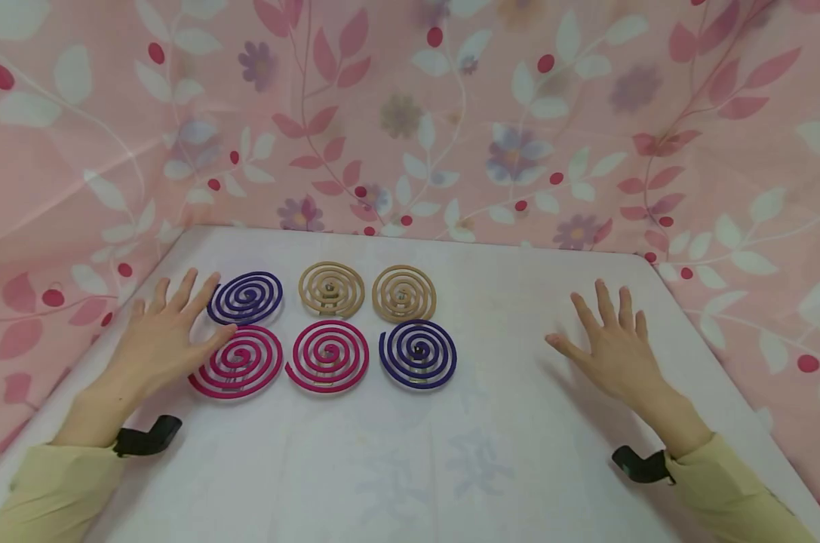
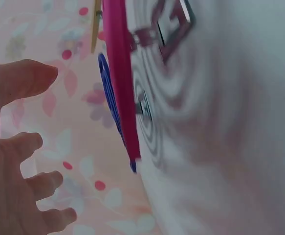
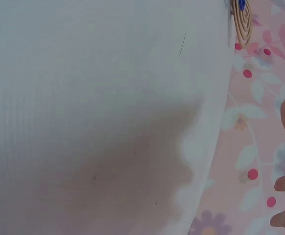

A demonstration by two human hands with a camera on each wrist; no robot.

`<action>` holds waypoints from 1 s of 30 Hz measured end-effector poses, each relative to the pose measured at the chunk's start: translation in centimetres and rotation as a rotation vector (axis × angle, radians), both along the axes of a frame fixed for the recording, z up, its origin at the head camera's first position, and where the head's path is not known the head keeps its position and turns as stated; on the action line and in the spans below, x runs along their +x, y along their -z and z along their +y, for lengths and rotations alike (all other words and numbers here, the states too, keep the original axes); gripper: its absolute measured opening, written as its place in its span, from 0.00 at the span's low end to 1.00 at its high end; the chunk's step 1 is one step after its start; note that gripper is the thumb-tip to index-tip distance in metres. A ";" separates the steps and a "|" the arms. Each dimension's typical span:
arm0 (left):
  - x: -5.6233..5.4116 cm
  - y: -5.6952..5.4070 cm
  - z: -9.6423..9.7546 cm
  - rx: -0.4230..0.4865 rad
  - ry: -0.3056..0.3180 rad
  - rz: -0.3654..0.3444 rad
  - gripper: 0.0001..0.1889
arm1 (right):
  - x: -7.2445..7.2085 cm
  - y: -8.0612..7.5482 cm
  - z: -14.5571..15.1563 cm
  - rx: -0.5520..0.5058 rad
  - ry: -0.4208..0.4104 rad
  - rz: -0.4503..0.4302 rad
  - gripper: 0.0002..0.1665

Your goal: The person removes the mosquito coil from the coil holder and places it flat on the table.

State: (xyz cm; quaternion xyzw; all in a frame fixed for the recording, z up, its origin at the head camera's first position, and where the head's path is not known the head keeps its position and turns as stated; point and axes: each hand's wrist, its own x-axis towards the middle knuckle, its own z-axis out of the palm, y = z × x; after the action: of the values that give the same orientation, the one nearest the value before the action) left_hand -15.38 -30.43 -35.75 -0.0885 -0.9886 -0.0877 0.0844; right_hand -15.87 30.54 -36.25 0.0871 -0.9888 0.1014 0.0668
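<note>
At the left end of two rows, a magenta spiral coil sat nearest the person, a dark-blue spiral coil just behind it. The left hand, fingers spread, hovered beside both. Rightward, the near row held a second magenta coil and a second dark-blue coil; the far row, two tan spiral coils. The right hand, also spread, hung well apart above the white table.

Room L of R grip; coils (six) crowd L grip.
</note>
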 end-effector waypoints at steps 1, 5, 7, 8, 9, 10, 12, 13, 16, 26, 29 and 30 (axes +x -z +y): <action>0.0 0.0 0.3 0.022 0.014 -0.011 0.47 | 0.0 0.0 -0.2 -0.016 -0.007 0.002 0.54; 0.0 -0.2 1.5 0.111 0.025 -0.089 0.49 | -0.1 0.0 -1.1 -0.058 -0.032 0.009 0.52; 0.1 -0.3 2.1 0.144 0.018 -0.125 0.50 | -0.1 0.0 -1.5 -0.077 -0.042 0.013 0.52; 0.1 -0.3 2.3 0.159 0.014 -0.137 0.49 | -0.1 0.1 -1.7 -0.082 -0.045 0.015 0.51; 0.2 -0.4 2.6 0.172 0.012 -0.149 0.49 | -0.2 0.1 -1.9 -0.091 -0.046 0.015 0.51; 0.2 -0.5 2.8 0.186 0.011 -0.159 0.49 | -0.2 0.0 -2.1 -0.101 -0.045 0.015 0.51; 0.2 -0.6 3.3 0.223 0.012 -0.178 0.48 | -0.2 0.0 -2.5 -0.127 -0.048 0.008 0.50; 0.3 -0.7 3.6 0.238 0.010 -0.186 0.47 | -0.2 0.0 -2.7 -0.142 -0.048 0.008 0.49; 0.2 -0.8 4.5 0.280 0.007 -0.210 0.46 | -0.3 0.2 -3.3 -0.198 -0.054 0.021 0.46; 0.4 -0.8 7.9 0.432 0.089 -0.184 0.38 | -0.7 0.7 -5.2 -0.349 -0.070 0.014 0.39; 0.5 -0.6 8.7 0.477 0.118 -0.189 0.37 | -0.8 0.7 -5.7 -0.385 -0.071 -0.011 0.38; 0.5 -0.6 9.0 0.493 0.128 -0.193 0.36 | -0.8 0.8 -5.9 -0.399 -0.072 -0.020 0.38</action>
State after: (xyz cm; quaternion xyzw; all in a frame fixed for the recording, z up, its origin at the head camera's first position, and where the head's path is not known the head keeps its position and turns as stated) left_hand -14.88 -21.47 -35.19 -0.1188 -0.9334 -0.3387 0.0029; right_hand -16.70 24.65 -37.03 0.1066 -0.9459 0.2984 0.0694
